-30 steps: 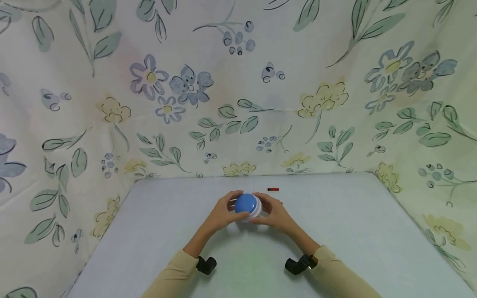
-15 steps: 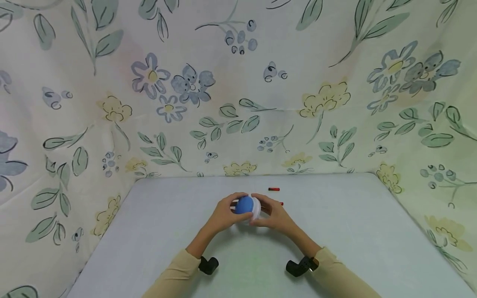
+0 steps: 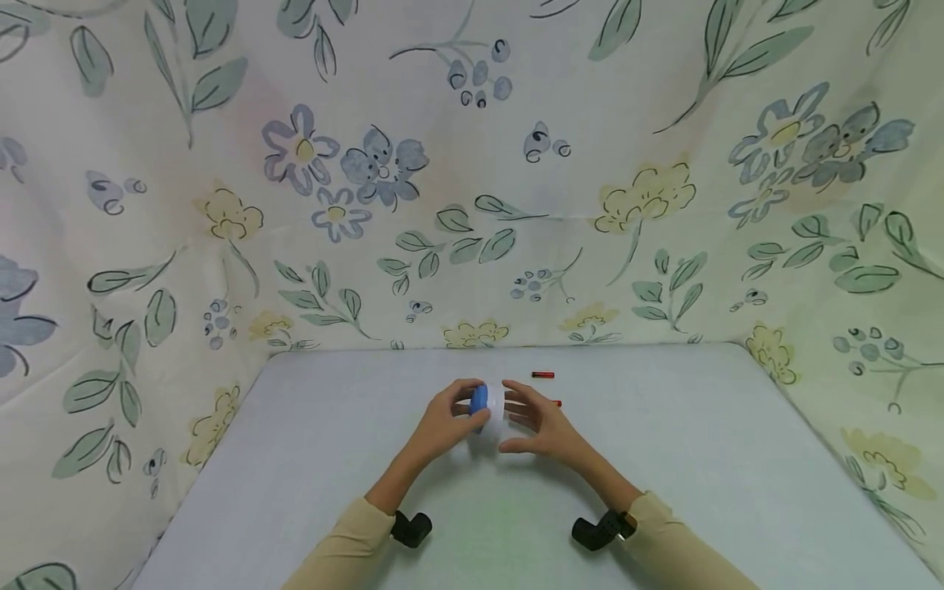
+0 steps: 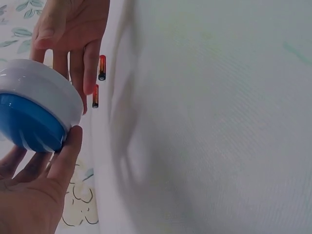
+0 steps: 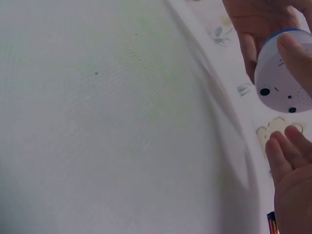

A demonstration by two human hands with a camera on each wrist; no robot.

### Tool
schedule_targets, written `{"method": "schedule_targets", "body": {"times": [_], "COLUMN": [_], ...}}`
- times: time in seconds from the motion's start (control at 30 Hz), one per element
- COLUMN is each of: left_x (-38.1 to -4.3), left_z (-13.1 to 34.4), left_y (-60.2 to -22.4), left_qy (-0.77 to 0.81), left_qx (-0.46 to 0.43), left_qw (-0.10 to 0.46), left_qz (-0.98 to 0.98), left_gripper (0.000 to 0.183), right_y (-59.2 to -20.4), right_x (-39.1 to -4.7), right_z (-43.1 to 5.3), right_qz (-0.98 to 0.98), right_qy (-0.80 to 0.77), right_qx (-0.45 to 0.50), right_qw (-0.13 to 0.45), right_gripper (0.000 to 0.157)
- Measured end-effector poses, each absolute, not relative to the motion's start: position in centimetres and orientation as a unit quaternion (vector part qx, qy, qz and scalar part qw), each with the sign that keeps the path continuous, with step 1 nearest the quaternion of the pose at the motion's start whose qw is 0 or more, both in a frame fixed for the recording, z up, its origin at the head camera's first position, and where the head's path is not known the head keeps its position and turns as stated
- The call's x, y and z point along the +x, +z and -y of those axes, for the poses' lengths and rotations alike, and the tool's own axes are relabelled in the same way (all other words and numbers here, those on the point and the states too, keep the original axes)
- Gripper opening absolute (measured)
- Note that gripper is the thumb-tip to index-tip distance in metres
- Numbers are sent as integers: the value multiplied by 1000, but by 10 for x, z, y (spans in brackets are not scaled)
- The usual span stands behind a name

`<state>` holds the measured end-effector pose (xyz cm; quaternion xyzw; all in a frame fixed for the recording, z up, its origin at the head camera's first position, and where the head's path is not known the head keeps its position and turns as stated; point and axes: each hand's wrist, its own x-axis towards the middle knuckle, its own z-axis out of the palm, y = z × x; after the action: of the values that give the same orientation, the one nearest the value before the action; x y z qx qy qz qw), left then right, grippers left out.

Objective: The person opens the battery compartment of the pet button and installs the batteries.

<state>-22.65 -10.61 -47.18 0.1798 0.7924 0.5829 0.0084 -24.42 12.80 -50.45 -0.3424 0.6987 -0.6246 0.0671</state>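
Note:
My left hand [image 3: 442, 422] grips a round blue-and-white push button [image 3: 496, 404], fingers and thumb around its blue dome, in the air over the table. The button is tipped on its side, its white base facing right. Black round spots and a patch of tiny holes show on that base [image 5: 280, 97] in the right wrist view. My right hand [image 3: 549, 426] is just right of the base, its fingers spread and thumb apart, holding nothing. In the left wrist view, the blue dome [image 4: 29, 122] lies against the left fingers, with the right hand [image 4: 80, 29] beyond.
Two red-and-black batteries lie on the white table beyond the right hand: one battery [image 3: 542, 374] further back, the other battery [image 3: 556, 403] partly hidden by the fingers. A flowered cloth [image 3: 472, 270] hangs behind the table and along its sides.
The button has turned from dome partly upward to dome facing left and base facing right. My right hand has let go of it and drawn slightly right, while the left keeps its grip.

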Motion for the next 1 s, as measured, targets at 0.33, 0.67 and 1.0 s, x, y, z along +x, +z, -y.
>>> {"method": "schedule_targets", "body": {"times": [0.33,0.67,1.0], "left_x": [-225,-225,-224], "left_z": [103,104,105], "left_y": [-466,-468,-471], "left_qy": [621,621,572], "left_qx": [174,218,280], "left_qw": [40,49,47], "left_qz": [-763,-752,-769], "left_gripper": [48,52,76], "right_y": [-506,-508,-508], "right_x": [-243,-245,-244], "right_z": [-117,-117,-125], "right_qz": [-664,-695,-734], "right_qy": [-666,-641,-603], "right_qx": [-330,-324,-310], "right_qw": [87,39,36], "right_gripper": [98,92,91]}}
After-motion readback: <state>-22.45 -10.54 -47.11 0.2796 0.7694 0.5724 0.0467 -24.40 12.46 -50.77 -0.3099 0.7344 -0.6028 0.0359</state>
